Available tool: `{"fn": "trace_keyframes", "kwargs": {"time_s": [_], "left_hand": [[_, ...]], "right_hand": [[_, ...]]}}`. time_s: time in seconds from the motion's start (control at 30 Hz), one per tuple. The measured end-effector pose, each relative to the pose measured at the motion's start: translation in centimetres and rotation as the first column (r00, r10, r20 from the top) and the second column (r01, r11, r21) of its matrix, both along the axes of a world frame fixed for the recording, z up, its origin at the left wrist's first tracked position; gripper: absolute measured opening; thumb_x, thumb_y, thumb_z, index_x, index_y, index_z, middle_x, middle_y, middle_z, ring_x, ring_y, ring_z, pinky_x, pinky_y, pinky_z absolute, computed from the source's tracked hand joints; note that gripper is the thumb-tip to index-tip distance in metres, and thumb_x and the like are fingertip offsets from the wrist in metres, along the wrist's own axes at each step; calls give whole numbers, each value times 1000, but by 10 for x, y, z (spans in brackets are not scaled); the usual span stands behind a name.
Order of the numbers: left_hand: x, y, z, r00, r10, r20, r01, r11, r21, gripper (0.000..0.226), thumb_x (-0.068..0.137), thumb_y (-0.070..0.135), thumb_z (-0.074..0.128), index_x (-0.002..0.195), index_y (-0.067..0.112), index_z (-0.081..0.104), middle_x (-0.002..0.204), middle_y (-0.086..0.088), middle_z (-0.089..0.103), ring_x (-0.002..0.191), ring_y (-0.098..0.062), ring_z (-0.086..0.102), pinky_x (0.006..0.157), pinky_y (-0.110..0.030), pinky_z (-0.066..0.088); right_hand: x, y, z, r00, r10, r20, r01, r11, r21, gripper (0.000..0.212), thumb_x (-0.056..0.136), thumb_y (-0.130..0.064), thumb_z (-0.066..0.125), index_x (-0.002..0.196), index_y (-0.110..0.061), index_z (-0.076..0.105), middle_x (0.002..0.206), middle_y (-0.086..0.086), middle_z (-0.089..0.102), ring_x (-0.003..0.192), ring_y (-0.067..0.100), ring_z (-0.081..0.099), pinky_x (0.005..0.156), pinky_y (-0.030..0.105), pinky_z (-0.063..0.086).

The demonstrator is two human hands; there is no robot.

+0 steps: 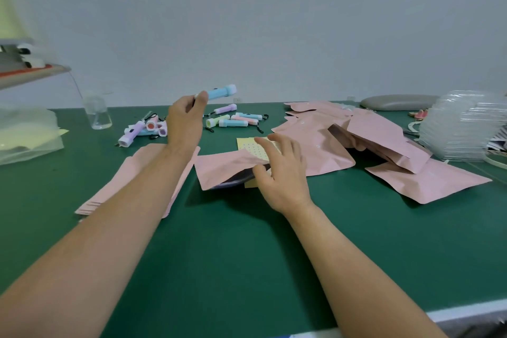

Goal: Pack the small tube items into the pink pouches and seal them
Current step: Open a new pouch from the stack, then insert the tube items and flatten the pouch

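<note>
My left hand [185, 121] holds a light blue tube with a white cap [219, 92] raised above the green table [247, 255], pinched by its near end. My right hand [279, 170] grips the mouth of a pink pouch [225, 169] lying at the table's middle; the pouch's opening gapes toward me, dark inside. Several more pastel tubes [233, 119] lie loose behind my left hand, another cluster of tubes [142, 130] to the left. A flat stack of pink pouches [137, 173] lies under my left forearm.
A heap of pink pouches [370, 140] spreads to the right. A yellow dotted sheet [247, 145] sits under the held pouch. A clear bottle [97, 112] stands at back left, clear plastic trays [466, 126] at right, a translucent bag [27, 134] at far left.
</note>
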State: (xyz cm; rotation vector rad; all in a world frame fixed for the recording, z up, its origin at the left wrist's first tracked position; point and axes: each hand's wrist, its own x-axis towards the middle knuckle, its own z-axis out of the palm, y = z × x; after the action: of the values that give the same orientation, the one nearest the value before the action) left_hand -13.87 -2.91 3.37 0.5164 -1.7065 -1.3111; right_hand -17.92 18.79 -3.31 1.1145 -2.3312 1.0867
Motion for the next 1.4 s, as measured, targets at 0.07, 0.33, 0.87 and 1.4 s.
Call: {"fn": "trace_keyframes", "kwargs": {"time_s": [0.07,0.33,0.87,1.4], "left_hand": [[6,15,-6,999,-16,-34,18,998,62,36,105,46,58,96,12,64,92,-8,53,89,-17,53,85,-40,46],[25,66,-28,975,-163,-153,191,964,188,25,113,38,42,104,23,60,78,9,66,69,-5,61,65,-27,46],[42,100,-37,832,-526,177,546,834,-85,56,103,34,67,154,17,52,143,6,66,127,-8,65,113,-29,48],[74,56,-29,617,-434,656,649,753,-112,127,60,41,103,164,38,28,150,23,54,135,14,47,105,-11,35]], "right_hand": [[6,3,1,998,39,-44,-36,998,50,69,85,-38,32,152,-25,46,150,0,40,142,19,27,112,47,29],[6,9,5,1000,2,18,3,970,-244,63,101,-36,23,160,-17,34,140,1,54,129,18,45,112,42,33],[-7,9,6,977,199,83,-146,893,-425,40,106,-46,48,139,-27,58,105,-26,65,105,-4,59,79,11,47],[-13,20,17,918,272,289,-81,841,-535,21,105,-39,58,104,-20,67,103,5,65,65,16,59,58,29,45]]}}
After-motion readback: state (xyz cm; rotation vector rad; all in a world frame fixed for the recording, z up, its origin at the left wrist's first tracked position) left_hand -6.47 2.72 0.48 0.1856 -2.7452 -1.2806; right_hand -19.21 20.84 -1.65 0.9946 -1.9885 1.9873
